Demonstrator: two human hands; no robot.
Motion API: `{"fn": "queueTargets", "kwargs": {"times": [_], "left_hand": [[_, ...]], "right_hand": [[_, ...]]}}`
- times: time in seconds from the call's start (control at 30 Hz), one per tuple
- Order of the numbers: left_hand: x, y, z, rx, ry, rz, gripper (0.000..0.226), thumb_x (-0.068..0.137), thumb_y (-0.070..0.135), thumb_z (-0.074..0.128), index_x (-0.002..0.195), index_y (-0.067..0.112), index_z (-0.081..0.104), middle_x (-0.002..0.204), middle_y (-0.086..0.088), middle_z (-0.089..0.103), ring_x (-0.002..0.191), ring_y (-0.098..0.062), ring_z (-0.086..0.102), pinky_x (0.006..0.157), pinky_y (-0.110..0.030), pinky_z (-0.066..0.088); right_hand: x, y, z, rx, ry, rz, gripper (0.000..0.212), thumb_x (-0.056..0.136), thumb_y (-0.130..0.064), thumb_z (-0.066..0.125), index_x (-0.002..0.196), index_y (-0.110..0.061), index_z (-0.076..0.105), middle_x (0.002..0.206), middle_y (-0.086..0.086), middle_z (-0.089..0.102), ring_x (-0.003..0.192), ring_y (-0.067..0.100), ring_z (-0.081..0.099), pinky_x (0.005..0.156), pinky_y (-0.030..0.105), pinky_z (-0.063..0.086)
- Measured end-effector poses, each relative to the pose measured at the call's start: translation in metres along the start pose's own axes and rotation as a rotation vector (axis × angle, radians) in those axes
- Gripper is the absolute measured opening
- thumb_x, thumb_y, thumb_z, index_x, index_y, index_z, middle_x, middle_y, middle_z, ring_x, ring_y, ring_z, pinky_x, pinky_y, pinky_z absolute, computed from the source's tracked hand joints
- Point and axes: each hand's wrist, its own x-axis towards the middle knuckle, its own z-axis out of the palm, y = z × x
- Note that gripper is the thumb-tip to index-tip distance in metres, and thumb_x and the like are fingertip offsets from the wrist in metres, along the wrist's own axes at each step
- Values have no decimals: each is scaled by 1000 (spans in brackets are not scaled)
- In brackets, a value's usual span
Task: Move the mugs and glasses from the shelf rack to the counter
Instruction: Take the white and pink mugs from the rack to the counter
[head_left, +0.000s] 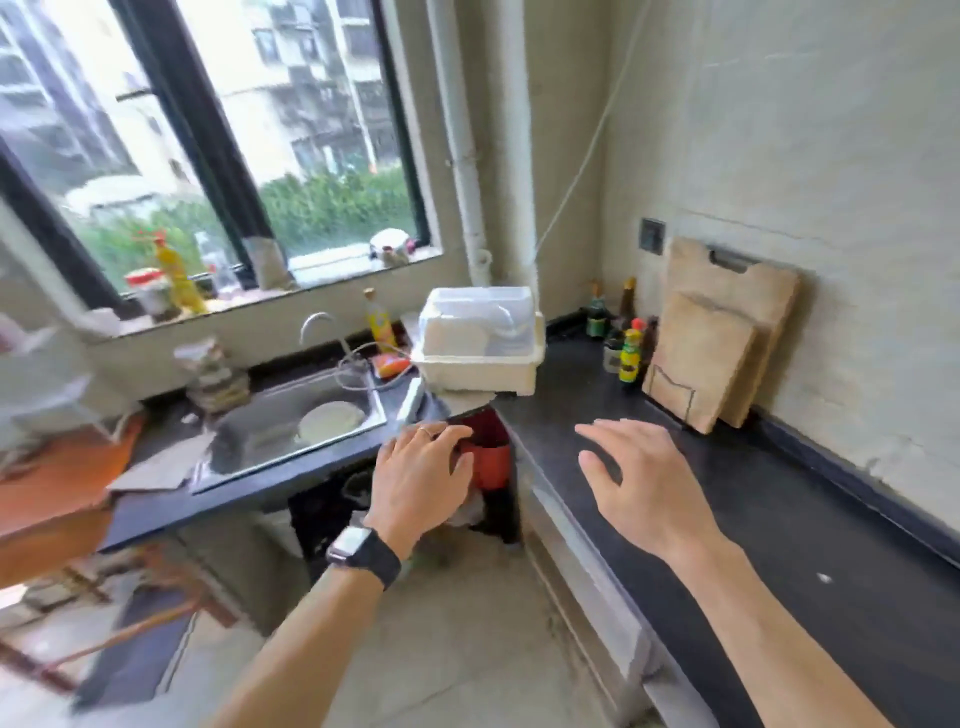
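1. Closest in, the left hand (421, 478) is stretched out palm down with loosely bent fingers and nothing in it. There's a dark watch (363, 553) on the wrist and a thin ring (425, 431) on one finger. It sits in front of the gap under the corner of the worktop, where a red-orange tub (488, 462) shows past the fingertips.
2. The right hand (639, 478) is empty too, with fingers spread and relaxed. It hangs over the dark counter (779, 519) that runs along the right-hand wall (can't tell if it's actually touching the surface).
3. Left of the hands, a steel sink (260, 441) is set into the other leg of the worktop. There's a pale round plate (332, 418) lying in it and a curved tap (319, 325) behind.
4. In the corner sits a white dish box (480, 343) with a clear lid.
5. Further along the counter, two wooden cutting boards (711, 353) lean on the wall, the smaller one in front. A bunch of sauce bottles (629, 356) stands just to their left.
6. At the far left edge there's a white rack-looking frame (36, 395). It's way too blurred to make out what's on it, so the mugs and glasses can't be picked out.
7. At the back, a dark-framed window (234, 130) has jars and bottles along the sill.
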Motion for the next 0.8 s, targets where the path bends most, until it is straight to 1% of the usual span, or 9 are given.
{"fn": "queueTargets", "kwargs": {"times": [0.03,0.13,0.27,0.37,0.43,0.53,0.6,0.67,0.8], "left_hand": [[-7,-23,-13,13,13,-39,40,95,46,47,134,39,54,138,8,58,128,-21,50,106,-41,38],[-49,-122,-64,66,79,-217,39,96,46,47,133,38,56,136,6,60,127,-22,52,105,-41,39],[-109,-243,-122,109,160,-413,38,94,46,48,130,38,57,135,7,61,126,-20,52,105,-42,40],[-144,-325,-159,137,209,-512,39,93,48,48,130,39,57,135,9,60,127,-19,50,106,-42,38],[-162,-380,-181,148,228,-550,40,93,50,47,131,40,56,136,10,58,129,-18,48,107,-43,37],[-180,-461,-215,186,240,-585,42,93,51,47,133,40,54,139,9,57,130,-19,48,106,-44,37],[-190,-506,-237,213,247,-618,44,93,51,47,135,39,53,141,7,56,131,-20,47,109,-45,36],[-197,-546,-257,231,251,-642,45,94,51,46,137,38,52,142,5,56,131,-21,48,111,-47,34],[-195,-615,-283,244,264,-646,45,94,50,46,137,38,51,138,4,58,128,-22,50,108,-46,37]], "right_hand": [[8,-23,11,13,-8,-35,36,98,-31,59,133,-25,66,135,-3,65,131,22,50,109,37,41],[31,-125,63,70,-79,-214,34,97,-32,59,130,-26,68,130,-5,67,127,20,51,106,38,45],[44,-254,128,112,-163,-422,35,96,-32,57,130,-25,66,129,-5,68,125,20,53,106,34,41],[52,-344,175,132,-188,-518,36,96,-33,58,131,-25,65,128,-5,68,125,19,53,108,33,40],[57,-402,207,143,-189,-568,38,97,-35,58,133,-27,64,132,-7,66,128,17,51,109,35,41],[66,-482,252,145,-203,-624,39,98,-37,55,137,-31,60,136,-9,63,132,16,48,107,35,41],[74,-528,275,140,-235,-661,41,98,-37,54,138,-31,59,137,-9,62,133,17,46,108,38,42],[82,-569,293,171,-240,-672,40,98,-36,55,137,-30,59,133,-8,64,131,18,47,106,38,43],[103,-631,330,186,-212,-692,38,98,-37,56,134,-30,61,130,-10,67,128,17,50,102,35,45]]}}
